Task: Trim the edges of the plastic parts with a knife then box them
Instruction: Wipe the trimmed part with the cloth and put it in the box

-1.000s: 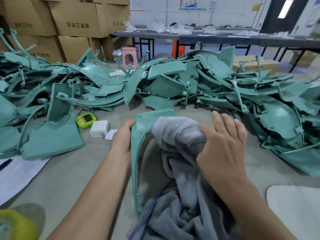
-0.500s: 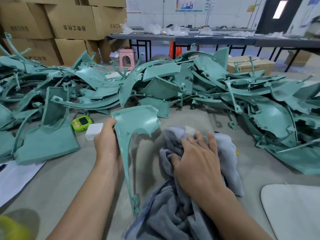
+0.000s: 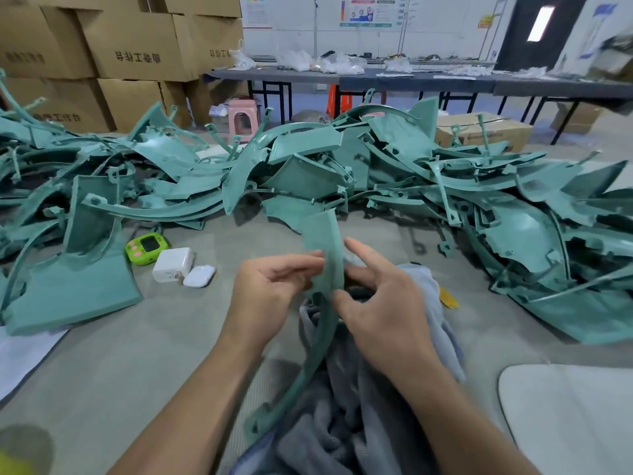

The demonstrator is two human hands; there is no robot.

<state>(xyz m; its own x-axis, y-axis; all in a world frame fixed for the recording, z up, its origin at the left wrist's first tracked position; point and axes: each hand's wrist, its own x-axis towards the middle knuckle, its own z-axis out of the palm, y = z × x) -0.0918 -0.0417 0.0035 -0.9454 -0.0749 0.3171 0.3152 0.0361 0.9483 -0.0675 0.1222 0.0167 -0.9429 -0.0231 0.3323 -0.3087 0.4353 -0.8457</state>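
Part [image 3: 323, 234] upright, between left hand [image 3: 270, 296], right hand [image 3: 383, 310]

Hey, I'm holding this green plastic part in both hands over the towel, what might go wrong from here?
The green part is pinched in its upper half by the left hand and right hand; its thin lower arm could flex or snag in the grey towel. A yellow object lies half hidden beside the towel; if it is the knife, reaching blindly risks a cut.

Cardboard box [image 3: 68, 97] — "工作台"
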